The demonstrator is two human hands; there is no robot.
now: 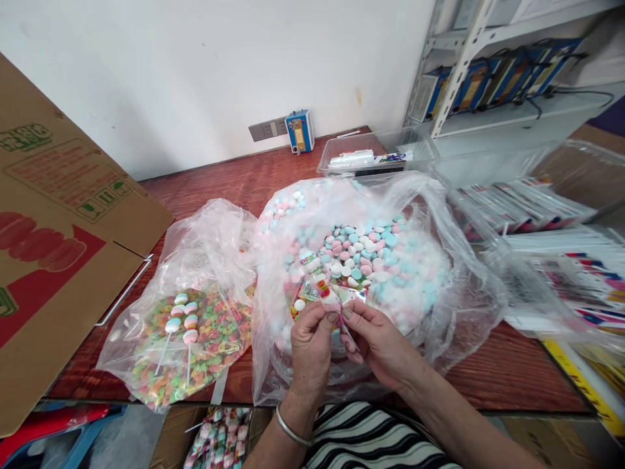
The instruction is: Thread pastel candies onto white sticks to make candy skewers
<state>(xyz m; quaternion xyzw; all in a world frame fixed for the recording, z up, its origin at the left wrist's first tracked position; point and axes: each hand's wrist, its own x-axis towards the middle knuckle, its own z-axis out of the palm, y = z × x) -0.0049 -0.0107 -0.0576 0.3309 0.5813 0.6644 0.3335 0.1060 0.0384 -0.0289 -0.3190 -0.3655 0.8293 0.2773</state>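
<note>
My left hand [308,345] and my right hand [375,342] meet above the near edge of a large clear bag [454,286] filled with pink, blue and white round candies [364,251]. Both hands pinch a small clear printed sleeve [319,286] that holds a candy stick; the sleeve points up and left from my fingers. To the left lies a second clear bag [205,228] of multicoloured ring candies [215,345]. Two finished candy sticks [183,319] rest on top of that bag. A metal bangle sits on my left wrist.
A brown cardboard box [58,260] leans at the left. Clear plastic tubs [375,153] with printed packets stand at the back and right [551,260]. A metal shelf [469,58] rises at the back right. A bag of packed candies [219,436] lies below the table's edge.
</note>
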